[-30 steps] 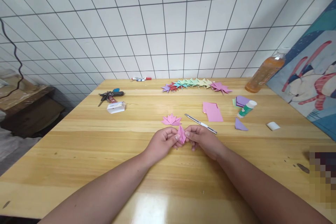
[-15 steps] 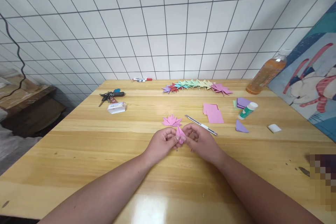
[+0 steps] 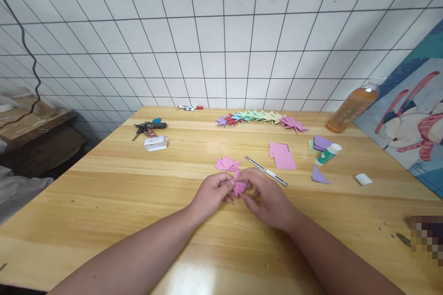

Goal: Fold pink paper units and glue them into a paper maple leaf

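Note:
Above the table's near middle, my left hand point(image 3: 218, 190) pinches a small piece of folded pink paper point(image 3: 239, 188) between thumb and fingers. My right hand point(image 3: 265, 193) is at the same paper from the other side, its index finger along the upper edge and its thumb by the lower right edge. Some fingertips are hidden behind the paper. A pink folded-paper fan with pointed tips point(image 3: 227, 163) lies just beyond my left hand. Close to my right knuckles rests a utility knife point(image 3: 266, 171), slanting across the wood.
Pink paper sheets point(image 3: 284, 156), a purple folded triangle point(image 3: 319, 175), a glue stick point(image 3: 328, 154) and a white eraser-like block point(image 3: 363, 179) are at right. Behind stand a bottle point(image 3: 351, 109) and a row of coloured paper fans point(image 3: 258, 116). Keys point(image 3: 147, 127), a small box point(image 3: 155, 143) and a marker point(image 3: 190, 107) lie left.
The pink paper has gone from a narrow pointed shape to a wider, more spread one. My right index finger has moved onto its top, and my right thumb has shifted lower. The view tilted up slightly.

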A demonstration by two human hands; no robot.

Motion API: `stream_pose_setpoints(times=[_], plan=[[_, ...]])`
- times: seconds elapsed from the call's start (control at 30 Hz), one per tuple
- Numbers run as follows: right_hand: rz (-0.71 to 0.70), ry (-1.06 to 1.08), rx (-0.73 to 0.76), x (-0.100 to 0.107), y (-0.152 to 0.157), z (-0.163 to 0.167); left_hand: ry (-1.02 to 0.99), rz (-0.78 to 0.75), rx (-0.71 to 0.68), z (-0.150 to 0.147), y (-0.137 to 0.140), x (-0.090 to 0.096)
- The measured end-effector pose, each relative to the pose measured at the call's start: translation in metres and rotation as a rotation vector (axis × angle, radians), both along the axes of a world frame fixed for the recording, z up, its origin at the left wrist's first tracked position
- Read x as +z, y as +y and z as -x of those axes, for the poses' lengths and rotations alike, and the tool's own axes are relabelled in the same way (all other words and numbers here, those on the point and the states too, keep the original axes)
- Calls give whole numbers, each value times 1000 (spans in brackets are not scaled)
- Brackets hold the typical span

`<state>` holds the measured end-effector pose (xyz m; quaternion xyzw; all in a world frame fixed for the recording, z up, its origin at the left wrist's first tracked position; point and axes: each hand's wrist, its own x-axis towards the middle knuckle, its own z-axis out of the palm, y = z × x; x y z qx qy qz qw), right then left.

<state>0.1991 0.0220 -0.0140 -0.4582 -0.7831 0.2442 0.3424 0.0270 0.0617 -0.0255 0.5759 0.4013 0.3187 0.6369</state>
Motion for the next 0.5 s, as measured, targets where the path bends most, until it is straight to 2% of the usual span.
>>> stream_pose_setpoints(times=[0.17, 0.3, 0.5], plan=[[-13, -10, -54, -3, 3, 1, -18, 8, -83, 2, -2, 0], [-12, 6, -127, -4, 5, 0, -67, -53, -167, 2, -5, -2], [57, 142, -146, -11, 7, 5, 66, -113, -102, -1, -6, -9]])
